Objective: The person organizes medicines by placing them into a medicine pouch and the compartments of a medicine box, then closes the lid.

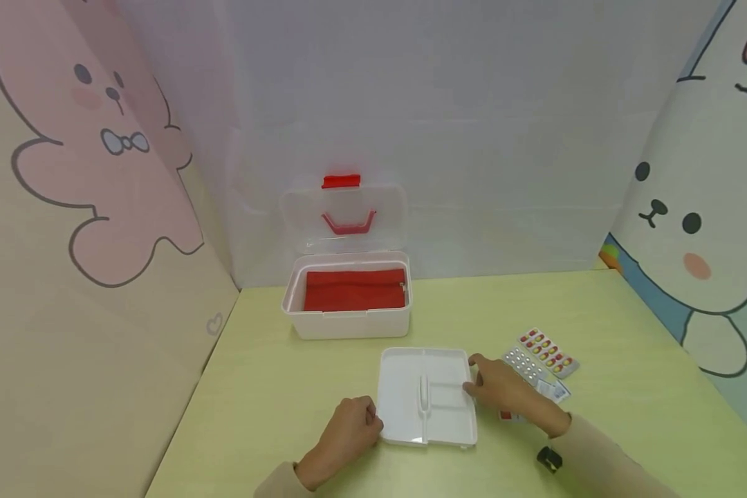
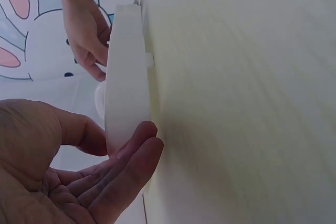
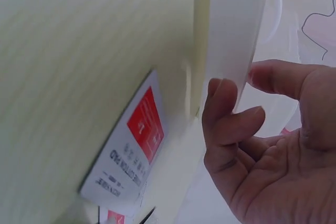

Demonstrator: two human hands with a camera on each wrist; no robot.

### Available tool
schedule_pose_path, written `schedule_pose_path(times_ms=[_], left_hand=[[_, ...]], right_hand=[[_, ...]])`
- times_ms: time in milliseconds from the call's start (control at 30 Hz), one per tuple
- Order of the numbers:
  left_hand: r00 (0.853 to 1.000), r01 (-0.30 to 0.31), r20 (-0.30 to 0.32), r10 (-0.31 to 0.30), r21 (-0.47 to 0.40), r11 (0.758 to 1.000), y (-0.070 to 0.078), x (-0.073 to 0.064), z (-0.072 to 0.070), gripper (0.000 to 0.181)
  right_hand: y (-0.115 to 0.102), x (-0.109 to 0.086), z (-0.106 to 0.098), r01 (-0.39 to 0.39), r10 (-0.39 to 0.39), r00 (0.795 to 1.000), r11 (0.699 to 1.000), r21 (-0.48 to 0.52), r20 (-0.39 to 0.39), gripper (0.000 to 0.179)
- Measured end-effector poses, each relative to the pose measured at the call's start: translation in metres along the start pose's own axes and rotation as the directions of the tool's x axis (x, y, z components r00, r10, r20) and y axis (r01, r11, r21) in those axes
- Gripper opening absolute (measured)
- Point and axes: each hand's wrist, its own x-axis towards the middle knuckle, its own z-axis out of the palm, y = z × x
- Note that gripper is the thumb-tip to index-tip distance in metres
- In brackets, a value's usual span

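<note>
A white divided tray [image 1: 401,394] with a raised handle [image 1: 424,394] along its middle lies low over the yellow tabletop, its compartments showing nothing inside. At its near left corner, my left hand [image 1: 351,427] pinches the edge. In the left wrist view the thumb is at the rim and the fingertips [image 2: 144,153] lie along the side wall. My right hand [image 1: 504,387] grips the opposite side near the far right corner. The right wrist view has that thumb [image 3: 273,77] on the rim and curled fingers [image 3: 223,100] against the outer wall.
Behind the tray stands an open white box [image 1: 348,324] with a red cloth-like item [image 1: 355,290] inside and its clear lid [image 1: 299,214] raised. Right of the tray lie a capsule blister pack [image 1: 550,353], a tablet blister pack [image 1: 523,363] and a cotton pad sachet [image 3: 128,153].
</note>
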Motion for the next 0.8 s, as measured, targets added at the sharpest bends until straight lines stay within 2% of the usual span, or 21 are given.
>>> schedule_pose_path(times_ms=[200, 500, 667, 800], left_hand=[[1.000, -0.022, -0.006, 0.022, 0.047, 0.999, -0.002, 0.009, -0.006, 0.008], [0.998, -0.058, -0.016, 0.060, 0.127, 0.990, -0.005, 0.025, -0.014, 0.012], [0.996, -0.077, -0.033, 0.084, 0.165, 0.983, -0.007, 0.034, -0.018, 0.014], [0.994, -0.097, -0.032, 0.105, 0.180, 0.979, -0.009, 0.042, -0.021, 0.016]], right_hand=[[0.003, 0.002, -0.008, -0.005, 0.003, 0.999, 0.998, -0.055, -0.038, 0.046], [0.002, 0.004, -0.017, 0.016, -0.037, 0.990, 0.988, -0.155, -0.133, 0.041], [0.005, 0.006, -0.018, 0.059, -0.098, 0.979, 0.975, -0.215, -0.176, 0.031], [0.008, 0.008, -0.016, 0.079, -0.123, 0.973, 0.972, -0.221, -0.196, 0.022]])
